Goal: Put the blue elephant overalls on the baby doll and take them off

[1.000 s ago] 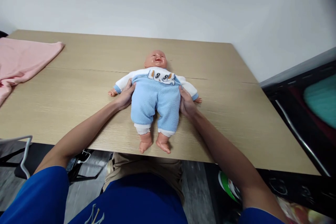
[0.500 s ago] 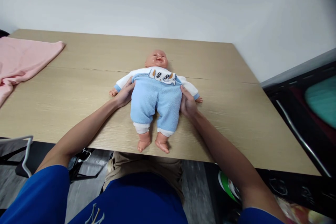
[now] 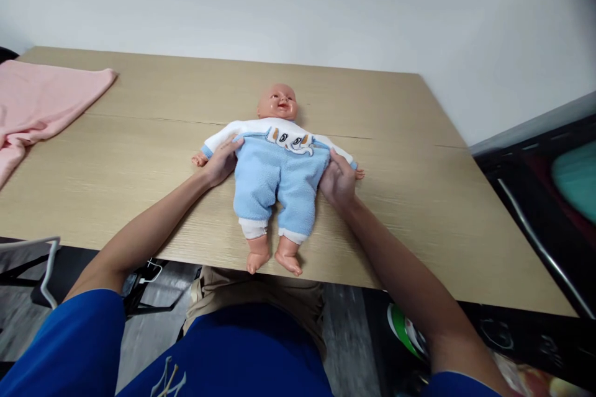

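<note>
A baby doll (image 3: 278,103) lies on its back on the wooden table, head away from me and bare feet at the near edge. It wears a white long-sleeved top and fluffy light blue pants (image 3: 254,177) with white cuffs; an embroidered animal face shows at the chest. My left hand (image 3: 223,160) grips the left side of the pants' waist, thumb on top. On the other side, my right hand (image 3: 339,178) pinches the waist edge and holds it out from the doll's body. The fingers beneath the cloth are partly hidden on both hands.
The table (image 3: 153,93) meets a pale wall at the back. A pink cloth (image 3: 46,96) lies at its left end. To the right stands a dark-framed object with a teal item (image 3: 577,173). A white cable (image 3: 51,270) hangs below the front left edge.
My right hand has moved slightly right and up, pulling the waist of the pants outward. My left hand stays at nearly the same place on the cloth.
</note>
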A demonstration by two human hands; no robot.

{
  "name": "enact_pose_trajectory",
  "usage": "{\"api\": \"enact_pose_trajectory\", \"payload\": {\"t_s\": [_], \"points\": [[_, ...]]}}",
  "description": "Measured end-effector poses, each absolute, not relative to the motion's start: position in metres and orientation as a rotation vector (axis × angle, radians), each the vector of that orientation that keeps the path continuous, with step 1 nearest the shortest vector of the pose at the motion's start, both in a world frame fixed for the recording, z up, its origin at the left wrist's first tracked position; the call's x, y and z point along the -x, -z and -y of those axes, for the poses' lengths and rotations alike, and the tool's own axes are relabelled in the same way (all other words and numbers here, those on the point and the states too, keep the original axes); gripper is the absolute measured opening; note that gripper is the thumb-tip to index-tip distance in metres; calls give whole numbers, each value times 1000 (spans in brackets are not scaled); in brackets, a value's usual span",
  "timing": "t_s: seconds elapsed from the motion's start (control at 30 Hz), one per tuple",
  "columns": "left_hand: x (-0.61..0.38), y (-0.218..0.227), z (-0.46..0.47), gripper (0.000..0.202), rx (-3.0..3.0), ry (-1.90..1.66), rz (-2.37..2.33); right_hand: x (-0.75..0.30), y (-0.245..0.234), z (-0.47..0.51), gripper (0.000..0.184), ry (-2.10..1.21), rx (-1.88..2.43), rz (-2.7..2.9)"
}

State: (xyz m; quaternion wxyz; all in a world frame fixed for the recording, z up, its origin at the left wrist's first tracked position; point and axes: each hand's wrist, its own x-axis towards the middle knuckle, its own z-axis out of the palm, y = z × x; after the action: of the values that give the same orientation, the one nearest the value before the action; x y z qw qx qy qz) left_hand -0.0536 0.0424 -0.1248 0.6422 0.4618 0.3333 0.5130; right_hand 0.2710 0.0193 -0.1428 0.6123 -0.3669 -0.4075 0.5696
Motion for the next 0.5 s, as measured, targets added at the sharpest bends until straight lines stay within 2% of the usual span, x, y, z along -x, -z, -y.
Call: {"api": "enact_pose_trajectory", "payload": {"t_s": [0.17, 0.3, 0.37, 0.5], "points": [[54, 134, -43, 56, -1136, -1341, -873, -270, 143, -19, 37, -1220, 841, 1017], [55, 135, -43, 64, -1173, -1392, -946, -268, 152, -22, 45, -1150, 898, 1015], [53, 135, -42, 67, -1221, -1404, -983, -267, 159, -22, 48, -1021, 970, 1042], [50, 136, -42, 71, -1313, -1475, -1055, -269, 163, -10, 43, -733, 1179, 1137]]}}
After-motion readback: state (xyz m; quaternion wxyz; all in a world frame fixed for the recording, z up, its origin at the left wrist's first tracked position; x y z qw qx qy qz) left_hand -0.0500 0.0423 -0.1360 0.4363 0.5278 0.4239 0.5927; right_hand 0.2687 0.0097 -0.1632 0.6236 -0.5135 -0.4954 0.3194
